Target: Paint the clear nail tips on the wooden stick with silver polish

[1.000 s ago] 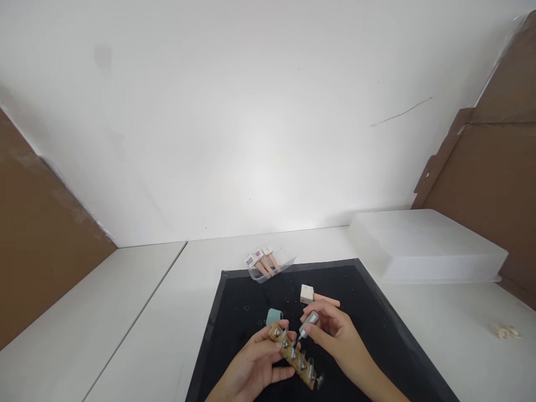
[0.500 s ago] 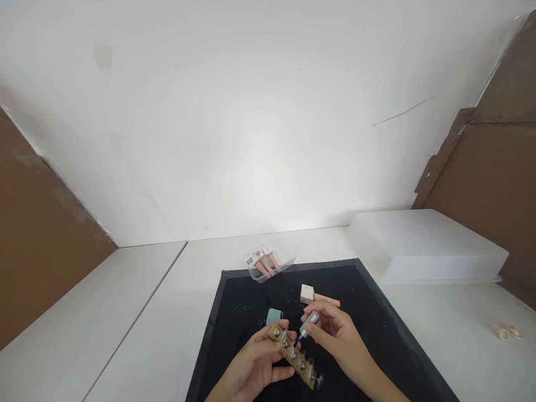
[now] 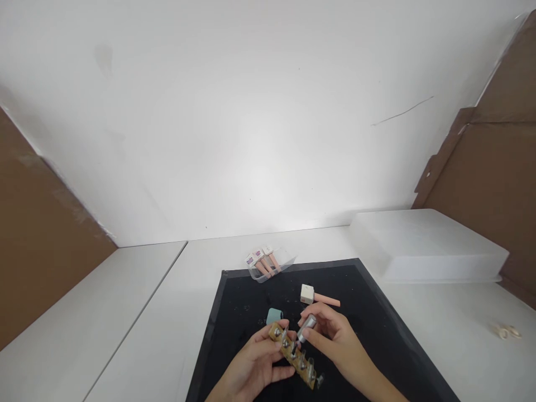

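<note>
My left hand (image 3: 255, 365) grips a small wooden bar (image 3: 293, 356) that carries a row of clear nail tips on metal holders. My right hand (image 3: 335, 340) pinches a silver brush cap (image 3: 307, 327), its tip down on one of the nail tips near the bar's far end. Both hands hover over a black mat (image 3: 247, 312). A teal polish bottle (image 3: 274, 316) stands just behind the bar. A pink polish bottle with a white cap (image 3: 312, 296) lies on the mat beyond my right hand.
A clear tray with several pink polish bottles (image 3: 268, 261) sits at the mat's far edge. A large white box (image 3: 422, 245) stands at the right. Small pale rings (image 3: 506, 332) lie at the far right of the white table (image 3: 138, 312). Brown cardboard panels (image 3: 37, 234) flank both sides.
My right hand has shifted the silver brush cap slightly left and down along the bar. The left hand and the bar have barely moved.
</note>
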`<state>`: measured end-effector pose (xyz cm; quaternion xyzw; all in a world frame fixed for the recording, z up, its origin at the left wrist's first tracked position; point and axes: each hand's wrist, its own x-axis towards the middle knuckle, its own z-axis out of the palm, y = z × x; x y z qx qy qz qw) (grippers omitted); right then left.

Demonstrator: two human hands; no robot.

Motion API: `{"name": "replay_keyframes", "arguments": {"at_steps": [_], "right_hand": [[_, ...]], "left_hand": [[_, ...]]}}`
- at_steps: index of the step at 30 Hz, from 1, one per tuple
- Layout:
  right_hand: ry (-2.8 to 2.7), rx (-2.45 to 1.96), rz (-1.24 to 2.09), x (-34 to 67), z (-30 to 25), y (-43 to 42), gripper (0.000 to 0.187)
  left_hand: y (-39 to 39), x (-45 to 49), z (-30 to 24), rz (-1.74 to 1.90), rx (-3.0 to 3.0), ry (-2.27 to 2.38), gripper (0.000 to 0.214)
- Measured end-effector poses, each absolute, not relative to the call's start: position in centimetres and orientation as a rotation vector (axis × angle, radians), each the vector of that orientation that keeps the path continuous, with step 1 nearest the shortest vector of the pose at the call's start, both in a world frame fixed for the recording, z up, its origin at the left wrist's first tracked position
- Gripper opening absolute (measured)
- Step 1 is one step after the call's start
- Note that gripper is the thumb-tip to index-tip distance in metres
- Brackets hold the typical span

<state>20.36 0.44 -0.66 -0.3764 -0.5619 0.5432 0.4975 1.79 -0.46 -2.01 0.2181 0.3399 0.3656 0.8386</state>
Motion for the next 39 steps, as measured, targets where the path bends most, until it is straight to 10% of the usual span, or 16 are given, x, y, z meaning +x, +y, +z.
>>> {"name": "replay_keyframes", "arguments": {"at_steps": [39], "right_hand": [[-1.229, -0.947, 1.254, 20.21, -0.56, 0.68, 0.020]], "left_hand": [[-0.39, 1.53, -2.36, 0.777, 0.441, 0.715, 0.031]]}}
